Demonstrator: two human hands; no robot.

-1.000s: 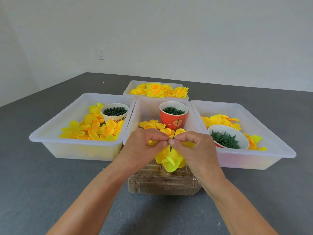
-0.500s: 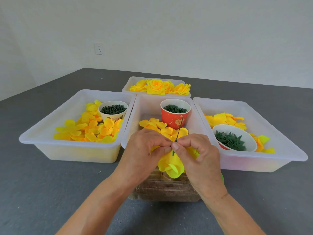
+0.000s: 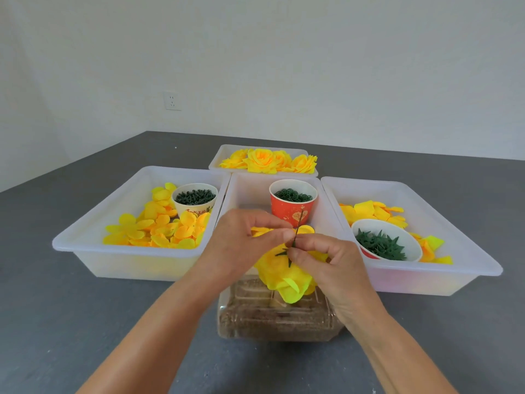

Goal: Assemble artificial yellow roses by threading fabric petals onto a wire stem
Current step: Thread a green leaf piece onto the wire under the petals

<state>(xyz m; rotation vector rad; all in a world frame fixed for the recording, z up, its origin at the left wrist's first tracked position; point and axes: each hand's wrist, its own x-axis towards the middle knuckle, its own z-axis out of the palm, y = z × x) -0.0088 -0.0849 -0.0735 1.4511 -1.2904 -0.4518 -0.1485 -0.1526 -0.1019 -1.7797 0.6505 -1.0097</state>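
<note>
The rose (image 3: 287, 275) I hold is soft matt cloth, bright yellow, on a thin dark green wire stem (image 3: 297, 232). The trays (image 3: 136, 258) around me are smooth, milky, half-clear plastic, and the red cup (image 3: 292, 206) looks like printed paper. The tabletop (image 3: 56, 322) is a dull, finely rough grey, and the box (image 3: 277, 322) below my hands is glossy clear plastic.

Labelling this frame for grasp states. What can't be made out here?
Head view only:
- Lower end of the wire stem: hidden by the right hand and the yellow rose.
- Left hand fingertips: what they pinch is too small and blurred to tell.
- Clear box contents: brown, blurred through the plastic, partly under the rose.
- Both arms: cut off by the bottom edge.
</note>
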